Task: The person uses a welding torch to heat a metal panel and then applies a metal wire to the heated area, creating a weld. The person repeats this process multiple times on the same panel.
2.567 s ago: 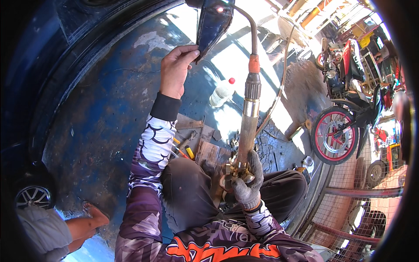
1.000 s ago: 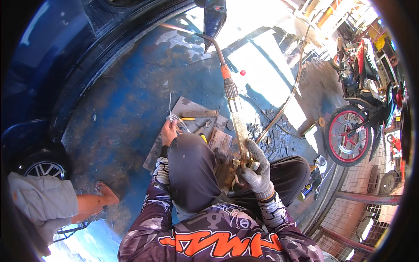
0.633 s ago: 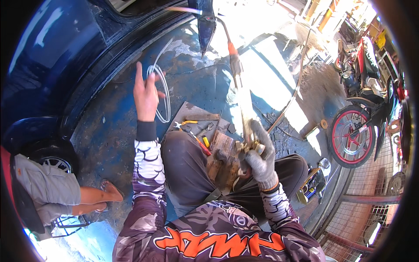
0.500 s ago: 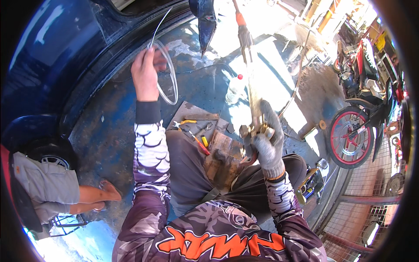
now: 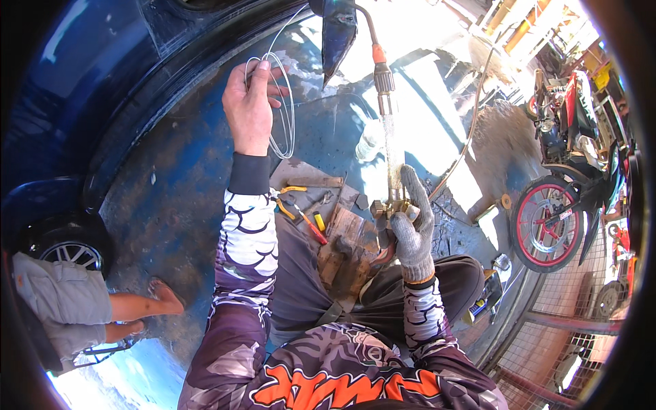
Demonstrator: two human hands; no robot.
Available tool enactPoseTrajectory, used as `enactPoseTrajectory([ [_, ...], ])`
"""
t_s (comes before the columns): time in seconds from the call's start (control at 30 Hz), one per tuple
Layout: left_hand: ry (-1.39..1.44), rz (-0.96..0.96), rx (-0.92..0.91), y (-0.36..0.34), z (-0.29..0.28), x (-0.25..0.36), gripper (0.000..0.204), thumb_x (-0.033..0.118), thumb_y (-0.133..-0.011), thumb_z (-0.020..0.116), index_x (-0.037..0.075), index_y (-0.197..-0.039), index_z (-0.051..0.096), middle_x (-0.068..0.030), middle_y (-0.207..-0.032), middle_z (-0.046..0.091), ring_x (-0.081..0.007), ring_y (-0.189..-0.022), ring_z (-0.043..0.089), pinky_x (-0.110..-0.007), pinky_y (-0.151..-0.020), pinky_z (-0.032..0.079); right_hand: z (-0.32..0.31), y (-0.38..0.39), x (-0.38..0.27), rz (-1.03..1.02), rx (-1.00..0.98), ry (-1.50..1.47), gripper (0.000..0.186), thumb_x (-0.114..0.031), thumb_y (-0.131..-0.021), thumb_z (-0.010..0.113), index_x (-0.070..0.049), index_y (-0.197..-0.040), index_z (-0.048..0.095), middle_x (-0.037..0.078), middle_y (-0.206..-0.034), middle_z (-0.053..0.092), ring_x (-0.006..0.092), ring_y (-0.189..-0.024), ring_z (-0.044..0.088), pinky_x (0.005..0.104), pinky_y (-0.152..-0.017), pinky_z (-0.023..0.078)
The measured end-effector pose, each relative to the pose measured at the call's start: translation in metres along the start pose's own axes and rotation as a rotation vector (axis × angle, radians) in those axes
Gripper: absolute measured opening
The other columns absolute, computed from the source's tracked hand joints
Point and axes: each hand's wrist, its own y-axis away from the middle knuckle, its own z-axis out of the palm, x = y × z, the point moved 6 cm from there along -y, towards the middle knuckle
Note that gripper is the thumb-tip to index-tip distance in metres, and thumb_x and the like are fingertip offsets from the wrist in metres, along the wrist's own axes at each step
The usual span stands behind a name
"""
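Note:
My left hand (image 5: 249,113), bare, is closed on a loose coil of thin pale wire (image 5: 290,130), one end of which reaches up toward a dark blue bent metal piece (image 5: 338,37). My right hand (image 5: 413,232), in a grey knit glove, grips the brass valve end of a gas torch (image 5: 386,89). The torch points away from me, its curved neck rising beside the metal piece; I cannot make out a flame. Behind the torch stands a clear plastic bottle (image 5: 367,140). Pliers and screwdrivers (image 5: 311,225) lie on boards (image 5: 294,171) between my knees.
A dark blue car (image 5: 89,102) curves along the left. Another person's bare legs (image 5: 137,304) and grey shorts are at lower left. A motorcycle (image 5: 560,219) with red-rimmed wheel stands right, beside wire mesh (image 5: 560,314). A hose (image 5: 471,119) runs across the sunlit floor.
My left hand left the metal piece, took the wire coil from among the tools and raised it. The torch shifted right; the flame seen earlier no longer shows.

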Motion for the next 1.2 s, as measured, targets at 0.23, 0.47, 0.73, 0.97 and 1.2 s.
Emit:
enactPoseTrajectory([
  [0.23,-0.1,-0.038,0.006,0.004,0.0,-0.006,0.022,0.022,-0.105,0.059,0.001,-0.113,0.061,-0.0165,-0.102,0.078,-0.0107,-0.067,0.068,-0.021,-0.056,0.048,-0.007,0.002,0.016,0.059,0.024,0.038,0.072,-0.002,-0.086,0.06,0.003,-0.155,0.041,0.013,-0.109,0.07,0.0099,-0.081,0.067,0.0239,-0.069,0.054],
  [0.47,-0.025,-0.047,0.018,0.006,0.005,-0.004,0.019,0.019,-0.107,0.051,0.003,-0.115,0.058,-0.0172,-0.107,0.077,-0.0078,-0.066,0.064,-0.021,-0.057,0.046,-0.011,0.004,0.003,0.083,-0.073,0.108,0.076,-0.006,-0.088,0.063,0.003,-0.157,0.035,0.015,-0.122,0.068,0.0123,-0.082,0.066,0.0277,-0.072,0.056],
  [0.73,-0.018,-0.076,0.001,0.024,0.003,-0.012,0.023,0.017,-0.107,0.049,0.001,-0.121,0.056,-0.0185,-0.11,0.076,-0.0094,-0.07,0.065,-0.023,-0.063,0.048,-0.018,0.02,-0.009,0.093,-0.039,0.076,0.075,-0.008,-0.085,0.064,0.005,-0.155,0.039,0.016,-0.13,0.063,0.0151,-0.096,0.065,0.0293,-0.083,0.054],
  [0.97,0.019,-0.119,0.005,0.04,-0.01,-0.016,0.018,0.017,-0.106,0.054,0.002,-0.116,0.06,-0.0153,-0.103,0.077,-0.0056,-0.067,0.059,-0.021,-0.06,0.044,-0.07,0.068,-0.019,-0.084,0.246,-0.05,0.081,-0.028,-0.092,0.073,0.003,-0.157,0.036,0.014,-0.112,0.068,0.0128,-0.074,0.065,0.0273,-0.064,0.055],
  [1.2,-0.021,-0.305,-0.132,0.075,-0.014,-0.032,0.029,0.026,-0.107,0.056,0.002,-0.121,0.066,-0.0109,-0.099,0.074,-0.0114,-0.081,0.066,-0.025,-0.07,0.052,-0.16,0.107,-0.056,-0.309,0.502,-0.203,0.084,-0.043,-0.1,0.069,-0.011,-0.164,0.024,0.002,-0.089,0.058,0.008,-0.064,0.053,0.0239,-0.056,0.051],
])
